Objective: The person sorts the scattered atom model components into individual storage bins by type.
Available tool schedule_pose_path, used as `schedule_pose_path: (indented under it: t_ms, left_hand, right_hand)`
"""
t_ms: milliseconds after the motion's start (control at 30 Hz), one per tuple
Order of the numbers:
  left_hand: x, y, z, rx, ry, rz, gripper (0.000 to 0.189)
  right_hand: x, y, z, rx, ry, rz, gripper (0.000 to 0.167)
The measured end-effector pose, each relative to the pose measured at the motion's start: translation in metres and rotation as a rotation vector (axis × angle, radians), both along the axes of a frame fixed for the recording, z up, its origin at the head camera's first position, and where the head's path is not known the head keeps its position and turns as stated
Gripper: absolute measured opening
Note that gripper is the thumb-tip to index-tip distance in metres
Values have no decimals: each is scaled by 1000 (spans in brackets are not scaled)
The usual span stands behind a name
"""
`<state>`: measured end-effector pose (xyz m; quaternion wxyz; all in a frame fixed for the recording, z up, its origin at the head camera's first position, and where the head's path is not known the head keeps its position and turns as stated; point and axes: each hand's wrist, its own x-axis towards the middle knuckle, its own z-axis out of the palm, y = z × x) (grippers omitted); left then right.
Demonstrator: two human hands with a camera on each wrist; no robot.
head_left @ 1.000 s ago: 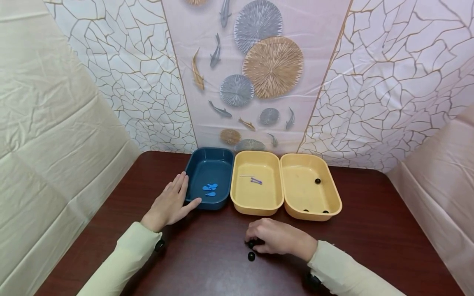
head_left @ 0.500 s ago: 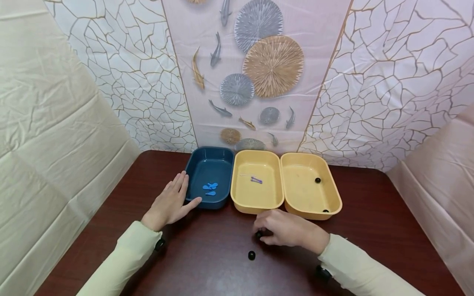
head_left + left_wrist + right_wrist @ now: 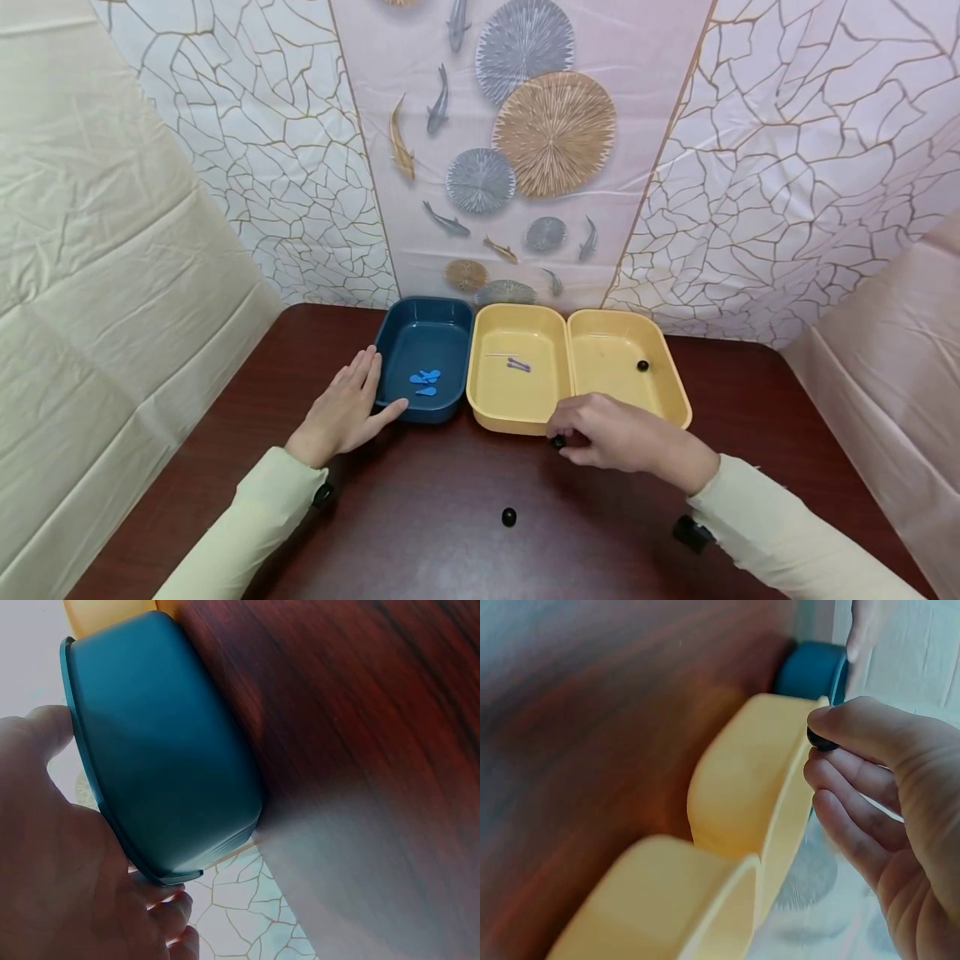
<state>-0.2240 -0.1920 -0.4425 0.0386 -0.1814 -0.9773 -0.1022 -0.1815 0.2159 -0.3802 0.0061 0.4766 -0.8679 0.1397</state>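
Note:
My right hand point(image 3: 622, 437) pinches a small black ball point(image 3: 821, 742) between thumb and fingertips, at the near edge where the two yellow trays meet. Another black ball point(image 3: 509, 517) lies on the table nearer to me. Inside the right yellow tray point(image 3: 603, 358) sits one visible black ball point(image 3: 642, 366); the hand covers this tray's near part. With fingers straight, my left hand point(image 3: 341, 417) rests against the left rim of the blue tray point(image 3: 165, 742), its thumb at the near corner.
Several flat blue teardrop-shaped pieces point(image 3: 425, 379) lie in the blue tray. The middle yellow tray point(image 3: 517, 404) contains small purple pieces point(image 3: 519, 365) and a thin pale stick point(image 3: 501, 356). All three trays stand side by side on the dark table point(image 3: 420, 500), before a patterned cloth point(image 3: 285, 167).
My right hand has picked up one black ball from beside the other and carried it right and away from me, to the trays' near edge. The left hand stays put.

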Motion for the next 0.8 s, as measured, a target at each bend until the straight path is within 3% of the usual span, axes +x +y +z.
schedule_pose_path:
  t_ms: [100, 333, 800]
  left_hand:
    - [0, 0, 0, -2, 3, 0, 92]
    - [0, -1, -1, -4, 7, -2, 92]
    - [-2, 0, -3, 1, -16, -5, 95]
  right_hand:
    - [-2, 10, 8, 1, -2, -21, 17]
    - [-12, 29, 23, -15, 83, -28, 20]
    - [-35, 63, 35, -40, 138, -106, 22]
